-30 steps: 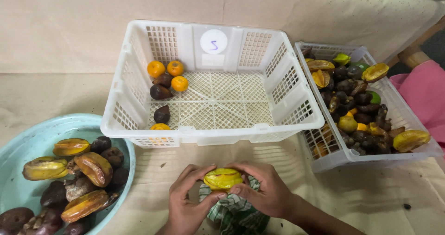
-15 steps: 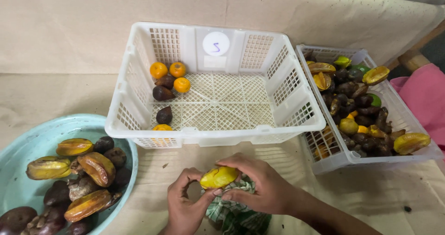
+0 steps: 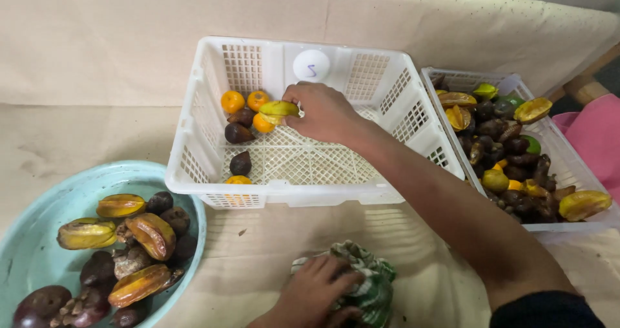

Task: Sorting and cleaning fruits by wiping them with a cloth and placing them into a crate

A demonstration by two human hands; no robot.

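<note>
2 hands: right (image 3: 326,113) grip pinches starfruit (image 3: 279,110) in basket (image 3: 194,147); left (image 3: 313,292) grip presses cloth (image 3: 368,283).

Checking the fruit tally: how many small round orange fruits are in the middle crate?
4 visible. Two sit side by side in the back left corner, one just right of them, partly behind the starfruit in the right hand, one at the front wall. The hand may hide more.

The right hand (image 3: 323,113) covers the rear half of the starfruit (image 3: 278,111). The left hand (image 3: 314,294) covers part of the cloth (image 3: 368,283); its wrist is cut off at 6 o'clock. The basin (image 3: 39,199) is cut off at 8 o'clock. The right crate (image 3: 568,166) is cut off at 3 o'clock.
</note>
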